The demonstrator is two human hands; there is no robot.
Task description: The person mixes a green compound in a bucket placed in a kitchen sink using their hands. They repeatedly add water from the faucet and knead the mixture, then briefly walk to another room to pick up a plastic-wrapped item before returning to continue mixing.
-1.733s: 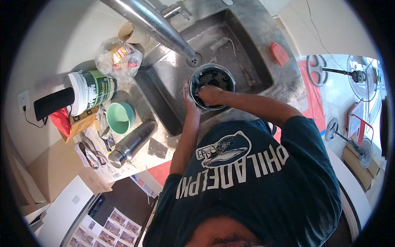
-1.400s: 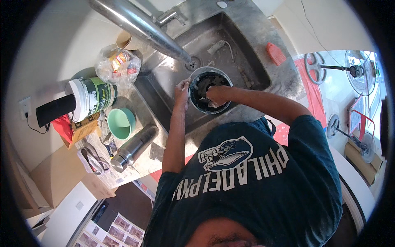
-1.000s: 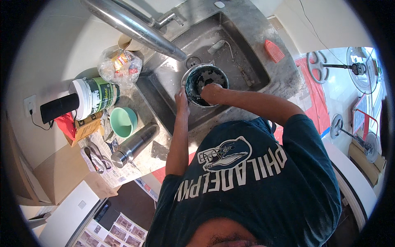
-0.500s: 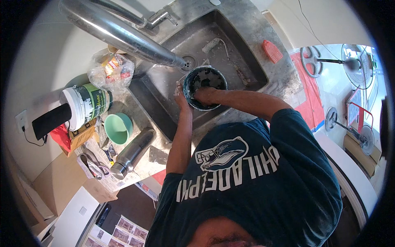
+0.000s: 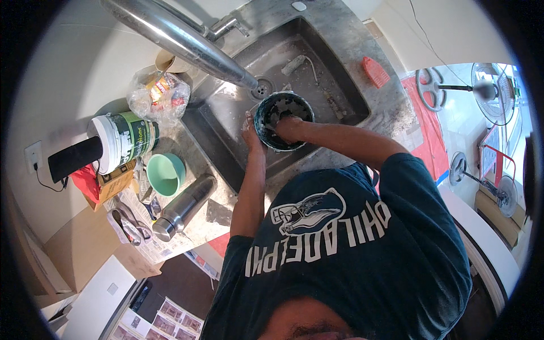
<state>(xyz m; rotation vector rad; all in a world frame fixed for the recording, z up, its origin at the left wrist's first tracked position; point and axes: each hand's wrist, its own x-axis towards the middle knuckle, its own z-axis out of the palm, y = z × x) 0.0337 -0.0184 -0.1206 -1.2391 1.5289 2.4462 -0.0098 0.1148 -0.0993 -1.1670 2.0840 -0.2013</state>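
from here i see the round dark bucket (image 5: pixel 264 120) between both hands, over the sink (image 5: pixel 229 122), mouth up, with no long side to it. the left hand (image 5: pixel 251 133) lies against its outer left side; i can't tell if those fingers clamp. the right hand (image 5: pixel 290 129) reaches deeper, inside past the rim, fingertips hidden, so i can't tell what it grasps. the drain (image 5: pixel 262 89) sits ahead of both hands.

You had a pale wall (image 5: pixel 85 85) on the left with a white outlet (image 5: pixel 34 153), another pale wall (image 5: pixel 453 34) at upper right. Your mottled grey table (image 5: pixel 391 102) had bright patches. Right side was glossy pale floor (image 5: pixel 460 127), red sheet (image 5: pixel 430 153) on it, two standing fans (image 5: pixel 486 90), strong light beyond.
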